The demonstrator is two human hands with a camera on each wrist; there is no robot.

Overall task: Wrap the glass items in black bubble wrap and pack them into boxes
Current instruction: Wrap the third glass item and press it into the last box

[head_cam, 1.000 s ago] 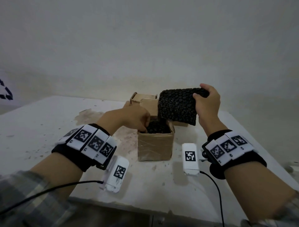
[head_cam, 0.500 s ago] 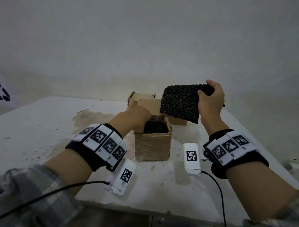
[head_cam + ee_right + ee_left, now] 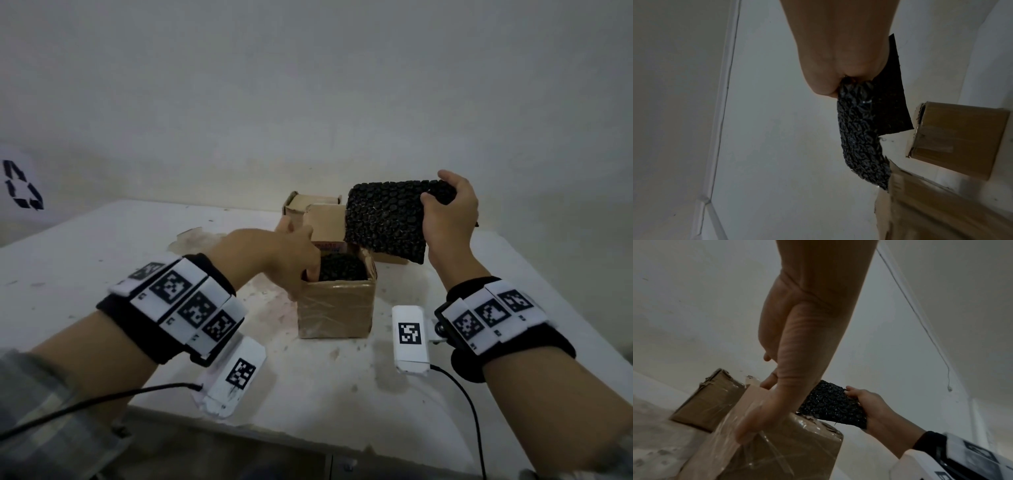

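Observation:
A small open cardboard box (image 3: 335, 311) stands mid-table with a black bubble-wrapped bundle (image 3: 342, 272) inside. My left hand (image 3: 294, 260) grips the box's left wall, fingers inside beside the bundle and the thumb (image 3: 748, 426) down the taped outer side (image 3: 777, 451). My right hand (image 3: 448, 212) pinches one end of a black bubble wrap sheet (image 3: 383, 222), held in the air above and behind the box's right side. In the right wrist view the sheet (image 3: 859, 138) hangs from that hand (image 3: 838, 65) toward the box flap (image 3: 941, 211). What the bundle contains is hidden.
Two more cardboard boxes (image 3: 308, 205) (image 3: 325, 222) stand just behind the open one, near the wall. The white table (image 3: 102, 257) is stained and speckled; its front edge runs below my wrists. A recycling sign (image 3: 22, 185) sits far left.
My right hand has raised the bubble wrap sheet slightly up and to the right. My left hand has stayed at the box's left wall, its fingers reaching a little further inside.

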